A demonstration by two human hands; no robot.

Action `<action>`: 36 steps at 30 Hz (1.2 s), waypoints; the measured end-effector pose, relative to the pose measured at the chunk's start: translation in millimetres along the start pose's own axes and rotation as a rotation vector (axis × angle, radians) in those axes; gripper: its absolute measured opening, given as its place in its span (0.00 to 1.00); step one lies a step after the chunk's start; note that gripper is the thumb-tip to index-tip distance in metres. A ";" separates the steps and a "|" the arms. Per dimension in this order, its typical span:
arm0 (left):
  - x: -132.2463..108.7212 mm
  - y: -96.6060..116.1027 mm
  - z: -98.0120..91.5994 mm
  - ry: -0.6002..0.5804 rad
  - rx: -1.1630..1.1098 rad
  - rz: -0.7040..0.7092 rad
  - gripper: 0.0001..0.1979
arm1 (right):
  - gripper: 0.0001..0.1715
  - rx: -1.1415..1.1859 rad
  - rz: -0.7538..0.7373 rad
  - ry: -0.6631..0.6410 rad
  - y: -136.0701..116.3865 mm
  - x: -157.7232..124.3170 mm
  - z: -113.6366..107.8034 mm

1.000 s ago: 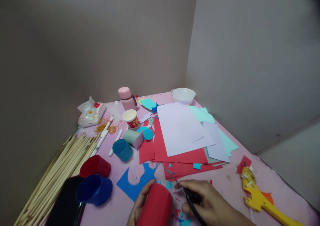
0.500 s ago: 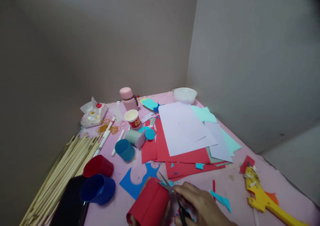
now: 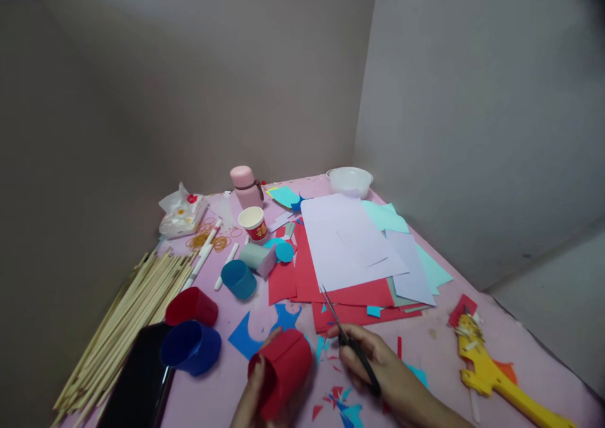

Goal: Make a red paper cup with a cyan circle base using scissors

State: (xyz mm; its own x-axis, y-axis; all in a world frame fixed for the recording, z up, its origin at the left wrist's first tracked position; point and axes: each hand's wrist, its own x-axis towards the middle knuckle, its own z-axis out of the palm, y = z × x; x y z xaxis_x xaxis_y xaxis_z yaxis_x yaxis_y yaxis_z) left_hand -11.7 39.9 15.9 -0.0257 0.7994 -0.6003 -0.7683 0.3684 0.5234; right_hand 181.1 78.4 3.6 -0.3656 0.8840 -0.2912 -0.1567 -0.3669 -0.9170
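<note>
My left hand (image 3: 255, 390) is closed around a red paper cylinder (image 3: 290, 365), the thumb over its near rim. A seam runs along the top of the tube, and its near end gapes open. To the right, my right hand (image 3: 373, 365) grips black-handled scissors (image 3: 352, 346), blades pointing up and away, apart from the cylinder. The blades look closed together. Below and between the hands lie small red and blue paper scraps (image 3: 343, 406). A cut blue paper piece (image 3: 246, 336) rests just beyond the cylinder.
On the left are a dark blue paper cylinder (image 3: 191, 347), a red one (image 3: 193, 307), a black phone (image 3: 139, 377) and wooden sticks (image 3: 123, 327). Paper sheets (image 3: 345, 245) cover the middle. A yellow glue gun (image 3: 491, 371) lies right. Behind stand a paper cup (image 3: 253, 223) and a pink flask (image 3: 246, 188).
The scissors have come away from the red cylinder's edge, moving right, and their blades have closed. The cylinder has been turned in my left hand, whose thumb now shows.
</note>
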 end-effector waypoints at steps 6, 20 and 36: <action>-32.5 -1.2 2.6 0.147 0.037 -0.136 0.20 | 0.33 0.039 0.041 0.023 3.7 -6.1 -1.7; -67.9 11.5 16.3 0.027 1.196 0.235 0.20 | 0.30 -0.041 -0.044 -0.047 17.6 -10.9 7.1; -72.2 -28.3 -59.5 -0.091 1.301 0.554 0.56 | 0.27 -0.157 -0.065 -0.062 20.6 -6.3 0.1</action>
State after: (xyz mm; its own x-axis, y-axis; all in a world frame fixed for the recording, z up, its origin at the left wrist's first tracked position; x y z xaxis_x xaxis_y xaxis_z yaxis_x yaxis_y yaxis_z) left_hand -26.1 -56.5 8.4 -0.0461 0.9914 -0.1222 0.4578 0.1297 0.8796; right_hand 180.0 65.3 -13.4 -0.4161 0.8831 -0.2169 -0.0385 -0.2554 -0.9661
